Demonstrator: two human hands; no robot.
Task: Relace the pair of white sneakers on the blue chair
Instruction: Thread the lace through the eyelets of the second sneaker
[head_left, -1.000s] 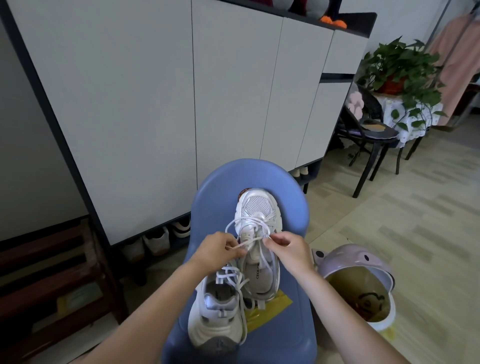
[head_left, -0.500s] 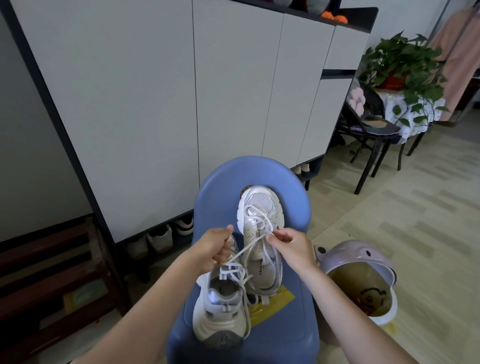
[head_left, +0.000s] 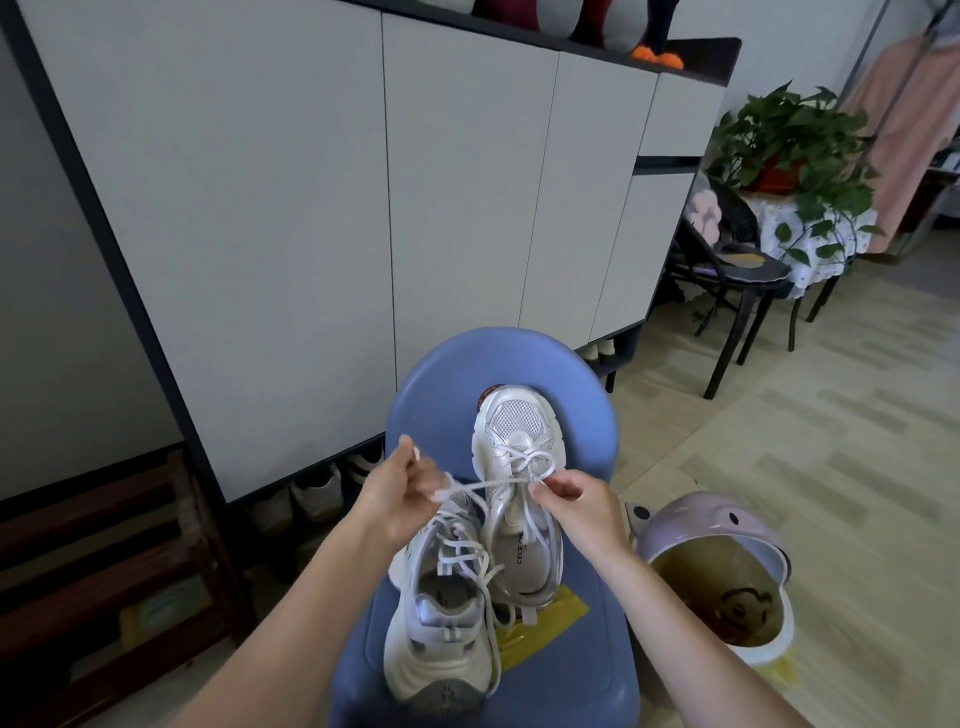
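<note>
White lace (head_left: 470, 486) runs taut between our hands: left hand (head_left: 402, 496) pinches one end, right hand (head_left: 576, 501) apparently pinches the other, above the far sneaker (head_left: 517, 467) on the blue chair (head_left: 441, 395).

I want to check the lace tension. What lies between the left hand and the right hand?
In the head view, one taut white shoelace spans from the left hand to the right hand, above the two white sneakers on the blue chair.

Grey cabinet (head_left: 311, 208), potted plant (head_left: 795, 140), pale tiled floor (head_left: 831, 467).
</note>
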